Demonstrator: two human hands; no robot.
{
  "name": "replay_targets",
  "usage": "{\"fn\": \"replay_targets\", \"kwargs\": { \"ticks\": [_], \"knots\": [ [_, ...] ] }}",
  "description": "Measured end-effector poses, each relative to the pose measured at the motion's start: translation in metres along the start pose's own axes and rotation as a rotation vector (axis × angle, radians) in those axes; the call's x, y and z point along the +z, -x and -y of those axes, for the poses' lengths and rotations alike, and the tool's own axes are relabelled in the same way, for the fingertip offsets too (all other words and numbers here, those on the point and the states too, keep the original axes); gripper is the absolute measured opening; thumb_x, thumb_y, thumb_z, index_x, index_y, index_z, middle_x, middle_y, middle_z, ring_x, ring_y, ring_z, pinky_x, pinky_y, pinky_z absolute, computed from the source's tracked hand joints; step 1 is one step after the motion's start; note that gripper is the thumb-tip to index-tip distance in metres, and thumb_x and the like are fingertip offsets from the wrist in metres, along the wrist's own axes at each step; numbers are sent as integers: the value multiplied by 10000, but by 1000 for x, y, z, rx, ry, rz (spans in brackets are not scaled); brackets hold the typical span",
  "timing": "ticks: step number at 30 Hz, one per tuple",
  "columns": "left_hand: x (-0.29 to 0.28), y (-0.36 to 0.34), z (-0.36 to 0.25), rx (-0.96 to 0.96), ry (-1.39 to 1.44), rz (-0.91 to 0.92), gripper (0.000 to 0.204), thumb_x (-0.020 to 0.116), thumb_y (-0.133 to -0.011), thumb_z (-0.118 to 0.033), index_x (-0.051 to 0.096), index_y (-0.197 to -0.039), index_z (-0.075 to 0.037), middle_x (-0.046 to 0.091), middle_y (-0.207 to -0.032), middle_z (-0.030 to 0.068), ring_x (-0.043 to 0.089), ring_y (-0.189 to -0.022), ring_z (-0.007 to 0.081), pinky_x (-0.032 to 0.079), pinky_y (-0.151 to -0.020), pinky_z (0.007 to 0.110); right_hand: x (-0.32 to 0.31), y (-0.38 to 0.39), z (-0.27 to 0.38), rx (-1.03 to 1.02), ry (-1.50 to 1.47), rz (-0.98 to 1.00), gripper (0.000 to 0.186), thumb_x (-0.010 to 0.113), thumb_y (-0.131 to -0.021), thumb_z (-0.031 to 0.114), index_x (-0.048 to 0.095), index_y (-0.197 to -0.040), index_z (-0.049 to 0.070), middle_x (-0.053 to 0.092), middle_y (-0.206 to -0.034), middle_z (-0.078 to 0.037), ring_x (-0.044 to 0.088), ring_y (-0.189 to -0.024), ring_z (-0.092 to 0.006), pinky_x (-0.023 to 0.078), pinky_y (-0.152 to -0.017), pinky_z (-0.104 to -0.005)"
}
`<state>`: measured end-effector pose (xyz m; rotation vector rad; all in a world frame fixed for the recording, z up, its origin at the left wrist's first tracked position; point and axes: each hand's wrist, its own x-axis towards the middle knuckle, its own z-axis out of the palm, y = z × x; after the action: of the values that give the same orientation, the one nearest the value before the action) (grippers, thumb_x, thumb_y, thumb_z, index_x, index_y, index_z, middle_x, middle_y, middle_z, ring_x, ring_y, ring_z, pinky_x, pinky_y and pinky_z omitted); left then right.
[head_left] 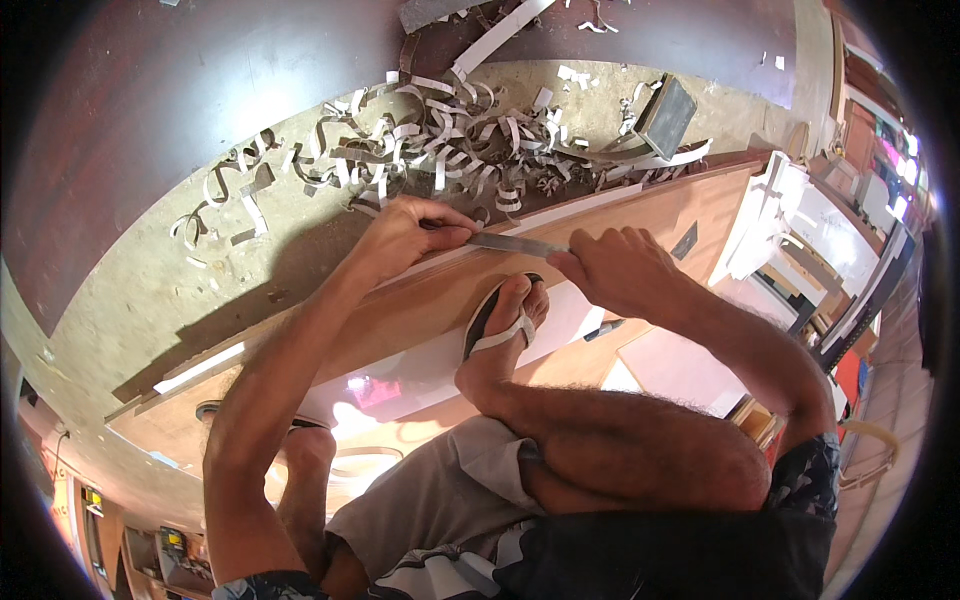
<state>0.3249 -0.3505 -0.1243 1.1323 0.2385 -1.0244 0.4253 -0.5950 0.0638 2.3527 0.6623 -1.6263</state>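
My left hand (420,230) grips one end of a flat grey metal tool (515,243), perhaps a file, with fingers and thumb closed on it. My right hand (620,262) is closed round its other end. The tool lies along the upper edge of a plywood board (716,210), beside a white edging strip (600,200). My sandalled foot (500,330) stands on the board below the tool. A small dark blade-like object (601,331) lies below my right hand, and a dark metal plate (685,240) lies to its right.
Curled white and brown offcuts (460,140) litter the concrete floor (250,280) beyond the board. A dark block (665,117) sits among them. Large dark red panels (140,130) lie at the top. White sheets and boards (830,235) are stacked at the right; shelving (160,560) is at lower left.
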Motion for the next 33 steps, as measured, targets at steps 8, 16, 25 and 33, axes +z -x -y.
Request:
{"fn": "replay_targets", "kwargs": {
  "ticks": [8,16,25,33],
  "knots": [
    [13,-31,-1,-33,-55,-94,226,853,-942,-219,858,-1118,-77,820,-983,90,707,-874,138,557,-843,312,8,-16,-24,-34,51,-76,551,503,-1123,514,697,-949,28,695,-723,-235,723,-748,-484,561,-729,-622],
    [-23,29,-23,-210,-280,-33,207,808,-976,-196,850,-1127,-61,804,-975,73,677,-884,111,542,-806,305,12,-9,20,-43,-86,-6,632,466,-1119,550,724,-979,-11,746,-839,-267,752,-843,-493,586,-819,-615],
    [15,-13,-5,-66,-184,-167,235,861,-927,-241,865,-1135,-131,815,-953,57,697,-806,122,551,-758,303,0,-10,-11,21,-15,5,613,483,-1121,535,744,-955,6,734,-791,-253,754,-819,-460,587,-760,-593],
    [32,-31,-15,-98,-95,-147,191,838,-945,-149,860,-1122,-79,828,-998,59,705,-883,106,563,-818,305,14,4,-33,13,31,-122,568,517,-1110,525,696,-907,25,707,-712,-207,728,-698,-450,575,-700,-584]
  ]
}}
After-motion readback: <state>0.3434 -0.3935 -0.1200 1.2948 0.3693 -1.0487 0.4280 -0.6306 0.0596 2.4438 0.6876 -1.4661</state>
